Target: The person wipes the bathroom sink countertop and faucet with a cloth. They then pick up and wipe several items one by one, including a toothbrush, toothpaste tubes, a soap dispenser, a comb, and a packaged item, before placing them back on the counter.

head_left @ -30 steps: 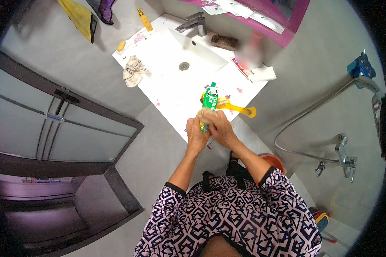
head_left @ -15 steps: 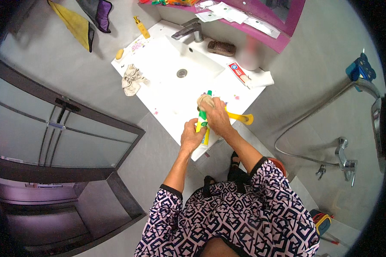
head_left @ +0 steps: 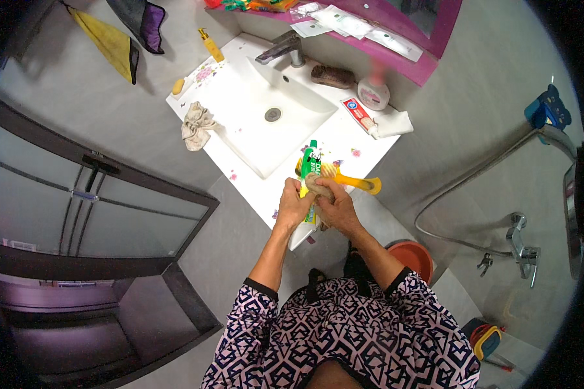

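Over the near corner of the white washbasin counter [head_left: 248,170], my left hand [head_left: 293,206] is closed round a green, yellow and white toothpaste tube [head_left: 311,161]. The tube's green cap points away from me and its white end toward me. My right hand [head_left: 339,211] grips a bunched beige cloth [head_left: 318,186] and presses it against the tube's middle. Part of the cloth hangs below the fingers. Beside the tube, a yellow comb [head_left: 360,183] lies on the counter with its handle to the right; the tube covers part of its toothed end.
Left of the basin [head_left: 266,146] lie a crumpled cloth [head_left: 196,126] and yellow soap [head_left: 178,85]. A yellow pump bottle [head_left: 211,47], a brown brush [head_left: 333,76], a whitish bottle [head_left: 374,96] and a red box [head_left: 357,113] stand or lie around the faucet [head_left: 285,49]. An orange basin [head_left: 414,258] sits below.
My right hand has slid the cloth from near the tube's cap down toward its middle, uncovering the green upper part. My left hand still holds the tube.
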A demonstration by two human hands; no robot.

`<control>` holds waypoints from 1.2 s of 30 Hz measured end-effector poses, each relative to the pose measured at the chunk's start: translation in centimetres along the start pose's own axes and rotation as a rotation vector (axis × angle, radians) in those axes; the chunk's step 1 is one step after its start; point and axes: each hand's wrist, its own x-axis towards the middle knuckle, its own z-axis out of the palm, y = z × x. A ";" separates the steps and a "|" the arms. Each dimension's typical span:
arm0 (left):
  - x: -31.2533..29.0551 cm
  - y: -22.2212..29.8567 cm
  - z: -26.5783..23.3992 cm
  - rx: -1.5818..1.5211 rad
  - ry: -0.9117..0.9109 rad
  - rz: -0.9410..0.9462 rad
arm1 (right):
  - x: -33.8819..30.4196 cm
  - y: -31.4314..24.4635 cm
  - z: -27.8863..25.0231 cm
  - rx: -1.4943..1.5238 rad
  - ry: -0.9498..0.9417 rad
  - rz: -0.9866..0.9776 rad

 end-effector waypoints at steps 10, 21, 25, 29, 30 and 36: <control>0.0 -0.7 -1.9 -1.114 -0.222 -0.329 | 0.9 -0.7 0.3 0.102 -0.103 -0.338; -1.1 0.8 -2.5 -1.315 0.052 -0.137 | 1.6 -6.1 2.4 -0.342 -0.091 -0.666; -2.3 -0.8 -4.3 -1.291 0.169 -0.077 | -3.1 -4.4 2.4 -0.259 -0.203 -0.767; -4.2 -0.4 -4.8 -1.337 0.102 -0.084 | -5.9 -5.0 1.9 -0.339 -0.292 -0.772; -4.6 -0.3 -4.8 -1.353 0.096 -0.091 | -5.7 -5.5 2.1 -0.366 -0.283 -0.771; -6.8 1.4 -5.3 -1.322 0.047 -0.012 | -2.5 -8.5 4.1 -0.366 -0.154 -0.853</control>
